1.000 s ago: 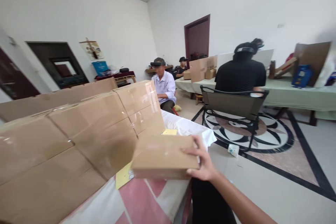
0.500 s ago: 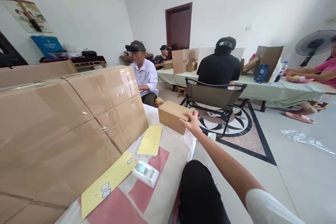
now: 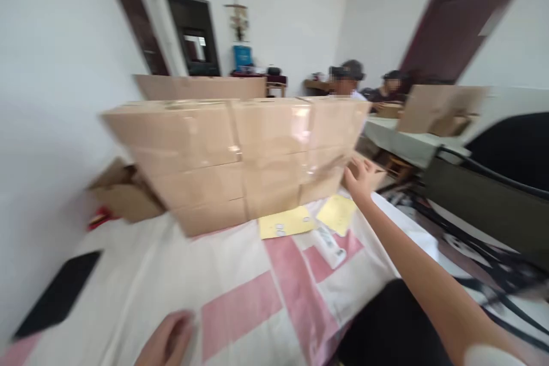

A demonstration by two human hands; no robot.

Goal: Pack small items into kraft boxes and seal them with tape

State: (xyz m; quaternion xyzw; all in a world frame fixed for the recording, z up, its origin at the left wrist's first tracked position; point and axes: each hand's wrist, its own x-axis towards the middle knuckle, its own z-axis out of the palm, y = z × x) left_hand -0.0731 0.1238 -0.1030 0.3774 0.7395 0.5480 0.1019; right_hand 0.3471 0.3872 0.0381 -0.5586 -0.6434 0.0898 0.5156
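Note:
My right hand [image 3: 359,178] reaches out to the far right corner of the table, its fingers bent over the small cardboard box [image 3: 377,176]. Part of that box is hidden behind the hand and the cardboard stack. My left hand [image 3: 166,338] shows at the bottom edge, blurred, its fingers curled in and no object visible in them. Two yellow cards, one long [image 3: 285,223] and one squarer [image 3: 337,213], lie before the stack. Beside them sits a white device [image 3: 329,247], smeared by motion.
A wall of taped cardboard boxes [image 3: 274,160] stands across the table. At the left are a black flat pad [image 3: 60,291] and an open carton [image 3: 126,194]. A chair [image 3: 484,200] stands at the right; people sit at another table [image 3: 401,140] behind.
My view has swung left, bringing the whole cardboard wall, the black pad and my left hand into sight. My right hand remains at the small cardboard box.

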